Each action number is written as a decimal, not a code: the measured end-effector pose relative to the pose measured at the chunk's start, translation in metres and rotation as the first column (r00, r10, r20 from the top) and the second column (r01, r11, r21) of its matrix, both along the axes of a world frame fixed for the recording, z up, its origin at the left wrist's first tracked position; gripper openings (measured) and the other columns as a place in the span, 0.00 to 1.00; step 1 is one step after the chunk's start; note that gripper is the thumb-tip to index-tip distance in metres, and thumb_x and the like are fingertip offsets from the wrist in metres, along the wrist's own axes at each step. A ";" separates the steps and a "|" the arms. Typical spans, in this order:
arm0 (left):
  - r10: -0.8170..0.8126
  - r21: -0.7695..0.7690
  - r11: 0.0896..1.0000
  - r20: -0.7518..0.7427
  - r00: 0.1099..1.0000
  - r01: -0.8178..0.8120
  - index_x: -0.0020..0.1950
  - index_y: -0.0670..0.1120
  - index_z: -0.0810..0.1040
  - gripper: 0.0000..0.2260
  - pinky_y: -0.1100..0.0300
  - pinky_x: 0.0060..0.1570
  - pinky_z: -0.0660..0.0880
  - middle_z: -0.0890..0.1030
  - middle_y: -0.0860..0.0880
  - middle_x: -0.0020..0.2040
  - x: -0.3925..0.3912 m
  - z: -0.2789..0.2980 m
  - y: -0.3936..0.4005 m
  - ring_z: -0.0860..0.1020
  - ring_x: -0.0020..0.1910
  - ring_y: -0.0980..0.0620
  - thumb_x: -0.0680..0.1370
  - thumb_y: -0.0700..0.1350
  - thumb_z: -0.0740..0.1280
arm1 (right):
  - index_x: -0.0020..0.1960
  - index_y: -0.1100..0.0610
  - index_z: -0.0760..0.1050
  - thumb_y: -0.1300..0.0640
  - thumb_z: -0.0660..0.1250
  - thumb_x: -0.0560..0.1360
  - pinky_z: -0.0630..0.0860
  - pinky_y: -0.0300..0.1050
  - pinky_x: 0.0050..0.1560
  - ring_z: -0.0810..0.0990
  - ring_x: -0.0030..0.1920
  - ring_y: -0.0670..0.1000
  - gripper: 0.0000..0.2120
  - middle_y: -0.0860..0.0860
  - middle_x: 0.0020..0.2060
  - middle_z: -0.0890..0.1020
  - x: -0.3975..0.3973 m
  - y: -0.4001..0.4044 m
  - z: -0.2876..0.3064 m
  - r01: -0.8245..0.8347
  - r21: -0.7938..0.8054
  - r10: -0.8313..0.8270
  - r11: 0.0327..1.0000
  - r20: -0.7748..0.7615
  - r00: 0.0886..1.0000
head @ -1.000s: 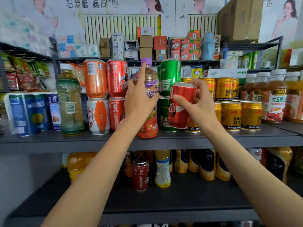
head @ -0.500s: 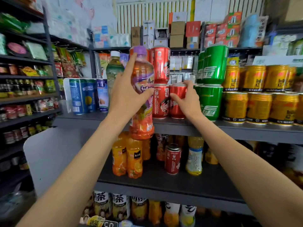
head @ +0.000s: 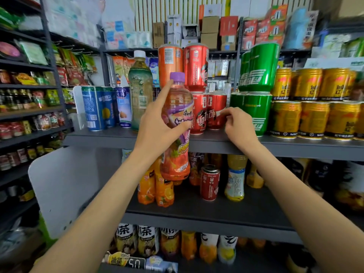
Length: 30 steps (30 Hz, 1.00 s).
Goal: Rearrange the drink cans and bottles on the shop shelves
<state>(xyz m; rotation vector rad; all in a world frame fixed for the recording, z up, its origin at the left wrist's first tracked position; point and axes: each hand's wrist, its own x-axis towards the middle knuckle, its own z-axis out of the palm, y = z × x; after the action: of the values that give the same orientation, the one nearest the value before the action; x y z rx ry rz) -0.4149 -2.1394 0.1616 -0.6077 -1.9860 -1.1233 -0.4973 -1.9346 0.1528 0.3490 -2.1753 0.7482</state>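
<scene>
nearest us, our left hand (head: 155,123) wraps the purple-capped juice bottle (head: 175,127), lifted off the shelf (head: 295,147), probably for moving. our right hand (head: 237,125), fingers curled, touches a red can (head: 216,111) just set beside its twin, under stacked cans behind.

I see small brown cardboard boxes (head: 210,29) on the high back shelf. Left of them sit pale blue tissue packs (head: 126,37); right of them, red cartons (head: 263,29). Far left, green snack packets (head: 32,53) hang.
</scene>
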 end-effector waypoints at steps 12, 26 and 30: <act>-0.404 -0.037 0.914 0.027 0.914 0.405 0.74 0.50 0.59 0.37 0.60 0.65 0.69 0.66 0.57 0.69 0.002 -0.015 0.101 0.68 0.67 0.61 0.70 0.41 0.75 | 0.67 0.51 0.62 0.55 0.72 0.62 0.79 0.45 0.53 0.82 0.49 0.47 0.35 0.51 0.54 0.79 0.110 0.073 -0.028 -0.465 -0.389 0.593 0.795 0.342 0.729; -0.783 -0.004 0.592 0.235 0.576 0.806 0.72 0.56 0.58 0.38 0.63 0.64 0.67 0.65 0.62 0.68 0.060 -0.055 0.485 0.66 0.66 0.62 0.69 0.49 0.75 | 0.67 0.49 0.62 0.52 0.74 0.68 0.75 0.38 0.54 0.76 0.56 0.43 0.33 0.42 0.58 0.74 0.245 0.389 -0.087 0.139 -0.453 0.098 0.881 0.463 0.881; -0.801 -0.042 0.553 0.246 0.546 0.832 0.72 0.54 0.58 0.39 0.61 0.64 0.67 0.69 0.54 0.67 0.100 -0.086 0.610 0.69 0.65 0.58 0.68 0.47 0.76 | 0.62 0.49 0.70 0.60 0.76 0.67 0.79 0.44 0.51 0.80 0.53 0.47 0.27 0.47 0.55 0.80 0.286 0.507 -0.107 0.264 -0.474 0.026 0.840 0.521 0.853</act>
<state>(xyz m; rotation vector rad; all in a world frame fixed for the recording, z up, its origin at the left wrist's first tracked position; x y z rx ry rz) -0.3153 -1.5291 0.0758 -1.7136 -1.9763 -1.6206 -0.2114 -1.4278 0.0453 -0.3229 -2.3067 1.4546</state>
